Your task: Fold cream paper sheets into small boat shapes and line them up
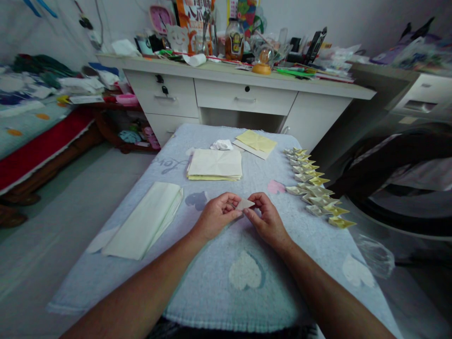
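Left grip: my left hand [214, 217] pinches the small folded paper [244, 204].
Right grip: my right hand [265, 219] pinches it near its pointed tip.
Folded paper position: between my hands, mid-desk [205, 292], well in from both side edges.
Paper boats [339, 222]: rowed along right edge.
Paper stack [216, 162]: toward far edge.
White folded bundle [143, 221]: by left edge.
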`<action>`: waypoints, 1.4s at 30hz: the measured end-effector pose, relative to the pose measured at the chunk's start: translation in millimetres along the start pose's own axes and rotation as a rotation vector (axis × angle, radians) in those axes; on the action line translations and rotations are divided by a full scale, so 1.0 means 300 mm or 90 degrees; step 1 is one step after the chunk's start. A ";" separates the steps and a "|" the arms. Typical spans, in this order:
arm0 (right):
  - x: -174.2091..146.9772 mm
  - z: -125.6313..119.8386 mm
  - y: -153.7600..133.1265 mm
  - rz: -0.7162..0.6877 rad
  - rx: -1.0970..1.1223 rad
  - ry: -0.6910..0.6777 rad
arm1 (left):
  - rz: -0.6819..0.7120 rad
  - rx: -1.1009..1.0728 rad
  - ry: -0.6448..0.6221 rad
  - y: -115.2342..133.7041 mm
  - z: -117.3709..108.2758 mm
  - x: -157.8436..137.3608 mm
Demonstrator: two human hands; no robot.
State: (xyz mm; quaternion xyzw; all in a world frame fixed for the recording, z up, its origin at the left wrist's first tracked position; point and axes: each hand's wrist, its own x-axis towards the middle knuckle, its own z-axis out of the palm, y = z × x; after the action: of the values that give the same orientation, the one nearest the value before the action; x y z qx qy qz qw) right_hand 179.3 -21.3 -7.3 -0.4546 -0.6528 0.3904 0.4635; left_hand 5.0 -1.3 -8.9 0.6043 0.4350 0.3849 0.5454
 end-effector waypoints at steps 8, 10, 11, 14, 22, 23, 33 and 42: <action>-0.002 -0.002 -0.006 -0.013 -0.005 -0.014 | -0.006 -0.022 0.003 -0.001 0.007 -0.003; -0.002 -0.002 -0.009 -0.015 -0.011 -0.007 | -0.001 -0.016 0.010 0.000 0.010 -0.005; -0.002 -0.002 -0.010 -0.015 -0.014 -0.002 | 0.001 -0.012 0.014 0.000 0.012 -0.006; -0.001 0.000 -0.013 -0.018 -0.022 0.015 | 0.002 -0.015 0.015 0.003 0.019 -0.009; -0.001 0.009 -0.014 -0.065 -0.079 0.054 | -0.029 -0.107 0.014 0.012 0.035 -0.010; 0.000 0.008 -0.014 -0.078 -0.095 0.053 | -0.030 -0.116 0.016 0.010 0.035 -0.009; 0.001 0.003 -0.017 -0.175 -0.216 0.000 | -0.083 -0.256 0.034 0.020 0.025 -0.001; -0.002 -0.007 -0.018 -0.203 -0.204 -0.040 | -0.094 -0.274 0.031 0.004 0.024 -0.001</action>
State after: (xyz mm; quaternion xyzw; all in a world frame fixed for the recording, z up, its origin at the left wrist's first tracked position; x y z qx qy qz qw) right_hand 180.2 -23.4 -1.7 -0.4010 -0.7843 0.2173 0.4205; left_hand 11.8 -4.1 -8.5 0.4308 0.3991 0.4421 0.6780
